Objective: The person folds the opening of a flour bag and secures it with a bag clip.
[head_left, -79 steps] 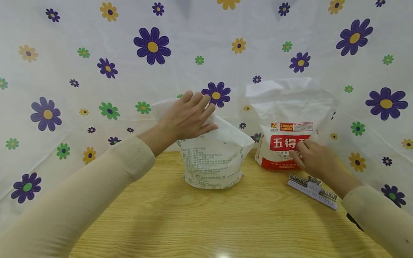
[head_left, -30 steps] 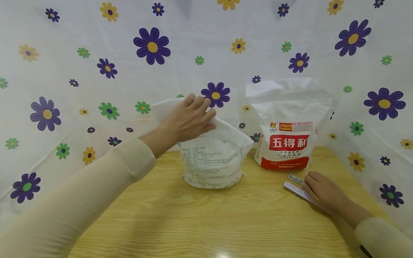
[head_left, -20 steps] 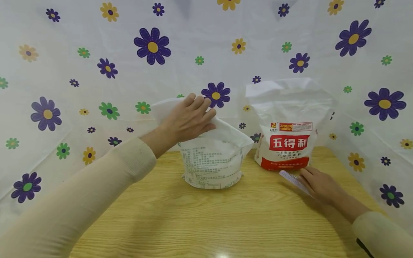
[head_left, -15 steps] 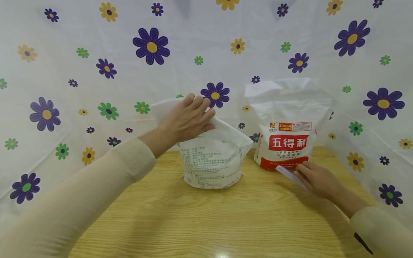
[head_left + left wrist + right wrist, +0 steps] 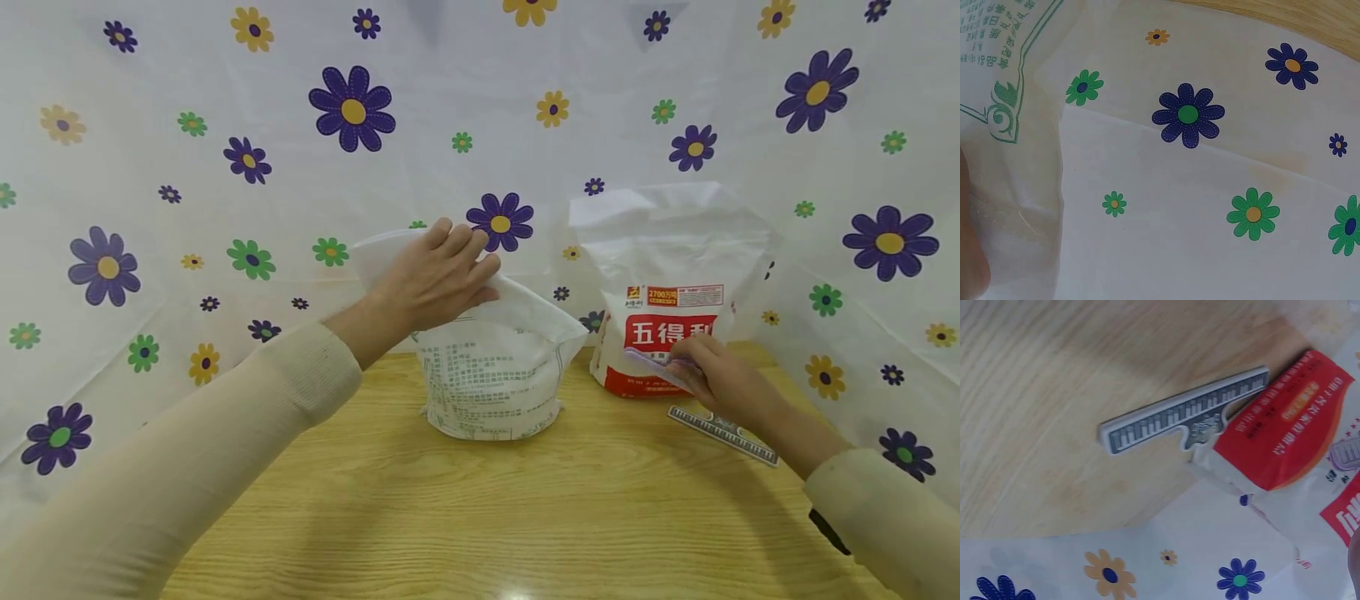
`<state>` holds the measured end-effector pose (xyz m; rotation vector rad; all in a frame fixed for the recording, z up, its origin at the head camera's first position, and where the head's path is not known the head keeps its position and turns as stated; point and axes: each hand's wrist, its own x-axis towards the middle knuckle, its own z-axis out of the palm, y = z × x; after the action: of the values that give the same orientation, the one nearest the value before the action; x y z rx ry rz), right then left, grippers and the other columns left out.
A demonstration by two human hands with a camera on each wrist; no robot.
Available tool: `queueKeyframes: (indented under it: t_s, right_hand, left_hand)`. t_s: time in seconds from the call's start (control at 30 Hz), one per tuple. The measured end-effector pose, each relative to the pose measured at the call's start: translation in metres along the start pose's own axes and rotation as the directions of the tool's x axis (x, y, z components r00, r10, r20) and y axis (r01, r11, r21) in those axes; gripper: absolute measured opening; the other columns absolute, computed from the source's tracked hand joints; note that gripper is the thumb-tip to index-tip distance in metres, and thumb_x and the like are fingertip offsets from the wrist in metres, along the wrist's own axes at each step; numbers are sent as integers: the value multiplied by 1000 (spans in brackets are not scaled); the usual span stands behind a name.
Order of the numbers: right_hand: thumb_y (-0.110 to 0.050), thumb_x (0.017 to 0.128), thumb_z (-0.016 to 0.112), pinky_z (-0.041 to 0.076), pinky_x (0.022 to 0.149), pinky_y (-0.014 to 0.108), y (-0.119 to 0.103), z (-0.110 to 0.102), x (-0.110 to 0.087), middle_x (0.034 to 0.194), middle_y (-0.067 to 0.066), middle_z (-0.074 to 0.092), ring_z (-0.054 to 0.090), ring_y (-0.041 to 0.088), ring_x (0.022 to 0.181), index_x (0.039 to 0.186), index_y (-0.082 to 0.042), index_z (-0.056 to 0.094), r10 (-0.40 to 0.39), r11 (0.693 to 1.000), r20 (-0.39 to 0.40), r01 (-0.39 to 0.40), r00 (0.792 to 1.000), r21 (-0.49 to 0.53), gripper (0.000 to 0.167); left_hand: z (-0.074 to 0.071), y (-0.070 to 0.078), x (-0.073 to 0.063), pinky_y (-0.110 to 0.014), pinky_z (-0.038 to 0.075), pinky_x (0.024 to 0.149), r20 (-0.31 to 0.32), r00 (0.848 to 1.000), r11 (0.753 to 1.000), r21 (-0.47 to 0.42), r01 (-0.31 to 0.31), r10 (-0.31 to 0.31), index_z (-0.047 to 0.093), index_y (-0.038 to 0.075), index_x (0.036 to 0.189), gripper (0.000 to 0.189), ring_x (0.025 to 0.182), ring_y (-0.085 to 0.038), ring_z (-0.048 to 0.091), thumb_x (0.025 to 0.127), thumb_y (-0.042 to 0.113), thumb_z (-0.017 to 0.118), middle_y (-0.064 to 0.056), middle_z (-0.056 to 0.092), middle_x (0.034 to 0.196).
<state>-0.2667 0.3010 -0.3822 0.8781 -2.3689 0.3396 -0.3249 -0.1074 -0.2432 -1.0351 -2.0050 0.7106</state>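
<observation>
Below both hands, wood-grain table (image 5: 480, 517) running up from the camera; pale sleeves come in from either side, a dark band just under the right one. Beneath the right hand (image 5: 726, 383), a grey-and-white clip (image 5: 723, 436) lies on the wood, long toothed strip nearest, shaped tab behind. Right hand raised above it, fingers pinching a purple clip (image 5: 643, 362), long strip pointing toward the left hand; much of its body hidden by the fingers. Looks rigid and light, likely smooth plastic; best pinched at the middle, leaving the long strip free.

Under the left hand (image 5: 438, 279), a white bag (image 5: 498, 383) stands on the table, printed side to the camera. Thumb in front, fingers curled over the top edge, gripping it. Lower half bulges, so probably weighty at the base; upper part slack, thin, perhaps a little slippery. Take hold across the gathered top, keeping the folds flat; to lift, support underneath. One corner sticks out toward the right hand, unheld.

Beyond the right hand, a red-labelled bag (image 5: 663, 287), upright, top loose and unheld. Whether the fingers touch it, cannot tell. Behind all, flowered cloth (image 5: 420, 175), well past both hands.
</observation>
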Motion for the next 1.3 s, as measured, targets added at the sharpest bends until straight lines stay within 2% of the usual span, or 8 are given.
queueKeyframes:
  t_s: [0.17,0.3,0.4,0.5,0.63,0.83,1.0,1.3]
  right_hand:
    - [0,84,76,58,70,38,-11,-6,15,105,13,62,59,19,86,125,6,54,35,999,-11,-35,999,32,46]
    - [4,79,79,57,66,36,-17,-8,27,103,11,63,58,17,82,118,5,60,0,999,-72,4,997,47,43]
    - [3,78,80,58,69,40,-21,-11,34,102,11,65,61,18,83,113,2,61,5,998,-86,1,996,67,39]
    - [-2,82,78,58,70,41,-27,-14,40,99,9,65,60,19,82,112,0,61,51,996,-62,-46,997,83,35]
    - [-6,86,76,53,68,37,-33,-17,46,95,8,66,56,17,79,108,-1,62,96,992,-29,-93,995,90,27]
    - [-8,87,76,48,66,30,-40,-17,56,88,3,64,52,13,75,102,-6,66,124,984,9,-124,992,131,18]
    - [-10,89,74,46,65,30,-45,-14,66,86,3,64,51,15,74,98,-7,67,154,974,48,-160,987,159,12]
    - [-10,91,73,50,65,31,-56,-7,86,88,6,68,56,18,73,98,-5,68,163,966,31,-166,986,200,10]
  left_hand:
    - [1,0,-1,-40,34,90,-20,1000,1000,11,-5,6,45,12,108,41,99,-29,43,104,52,39,-12,50,109]
    - [2,-1,-3,-40,35,89,-29,1000,1000,18,-10,10,44,12,107,40,96,-28,43,104,51,38,-11,50,106]
    - [3,-1,-4,-39,34,87,-29,999,1000,26,-13,13,42,12,105,39,93,-27,41,105,51,36,-10,48,102]
    - [3,-1,-4,-39,34,86,-35,999,999,29,-15,16,41,12,104,39,91,-27,39,105,50,35,-9,45,99]
    - [4,-1,-5,-39,34,86,-48,999,999,27,-16,17,40,12,103,38,90,-26,39,105,50,36,-8,45,97]
    - [3,-1,-4,-39,34,86,-49,999,999,35,-18,19,41,12,104,38,90,-26,40,105,51,37,-9,46,98]
    - [3,-2,-4,-39,35,87,-36,999,999,32,-17,19,42,13,106,39,93,-27,41,105,51,38,-9,48,101]
    - [1,-2,-3,-41,35,92,-18,1000,999,26,-19,19,45,14,115,40,100,-29,44,104,52,40,-12,52,111]
